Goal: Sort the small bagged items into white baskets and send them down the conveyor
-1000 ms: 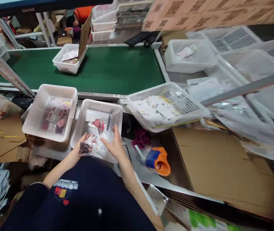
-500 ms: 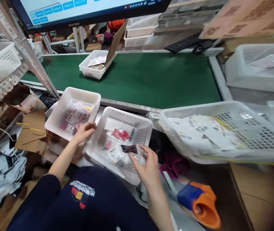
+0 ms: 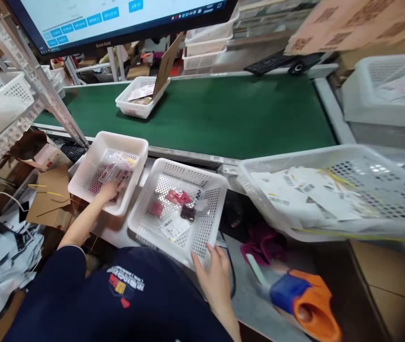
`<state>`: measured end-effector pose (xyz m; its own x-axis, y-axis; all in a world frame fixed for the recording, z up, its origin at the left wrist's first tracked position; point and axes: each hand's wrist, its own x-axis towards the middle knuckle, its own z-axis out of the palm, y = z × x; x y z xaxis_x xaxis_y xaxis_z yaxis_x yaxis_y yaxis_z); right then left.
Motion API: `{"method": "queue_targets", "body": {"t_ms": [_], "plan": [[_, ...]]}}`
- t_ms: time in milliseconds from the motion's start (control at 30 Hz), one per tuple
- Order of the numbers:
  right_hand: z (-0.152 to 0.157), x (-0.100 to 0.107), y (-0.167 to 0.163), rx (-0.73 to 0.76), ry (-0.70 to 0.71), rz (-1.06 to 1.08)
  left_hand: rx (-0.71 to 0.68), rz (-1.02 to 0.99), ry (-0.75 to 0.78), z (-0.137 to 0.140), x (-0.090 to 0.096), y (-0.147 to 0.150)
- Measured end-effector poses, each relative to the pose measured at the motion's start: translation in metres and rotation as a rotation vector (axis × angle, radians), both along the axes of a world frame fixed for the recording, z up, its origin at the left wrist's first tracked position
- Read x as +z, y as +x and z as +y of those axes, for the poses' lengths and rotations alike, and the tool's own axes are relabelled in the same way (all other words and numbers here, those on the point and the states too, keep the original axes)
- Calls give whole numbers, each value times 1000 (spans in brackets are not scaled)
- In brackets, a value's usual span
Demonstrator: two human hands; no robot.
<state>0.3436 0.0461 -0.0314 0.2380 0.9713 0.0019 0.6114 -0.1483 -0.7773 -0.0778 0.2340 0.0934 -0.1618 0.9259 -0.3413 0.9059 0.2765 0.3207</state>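
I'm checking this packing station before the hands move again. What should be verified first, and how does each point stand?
1. Left hand inside the left basket, on the packets: ok.
2. Whether it grips a packet: cannot tell.
3. Right hand on the near rim of the middle basket: ok.
4. Red packet and dark packet lie inside the middle basket: ok.
5. Tape dispenser apart from both hands: ok.
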Motion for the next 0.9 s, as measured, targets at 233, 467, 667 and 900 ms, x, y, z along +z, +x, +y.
{"method": "queue_targets", "body": {"t_ms": [233, 467, 667, 900], "plan": [[23, 2, 5, 54, -8, -15, 119, 132, -28, -17, 19, -21], [29, 2, 2, 120, -74, -55, 198, 121, 151, -30, 53, -17], [19, -7, -5, 191, -85, -81, -139, -575, 246, -25, 77, -2], [20, -15, 2, 192, -90, -55, 19, -239, 54, -12, 36, -6]]}}
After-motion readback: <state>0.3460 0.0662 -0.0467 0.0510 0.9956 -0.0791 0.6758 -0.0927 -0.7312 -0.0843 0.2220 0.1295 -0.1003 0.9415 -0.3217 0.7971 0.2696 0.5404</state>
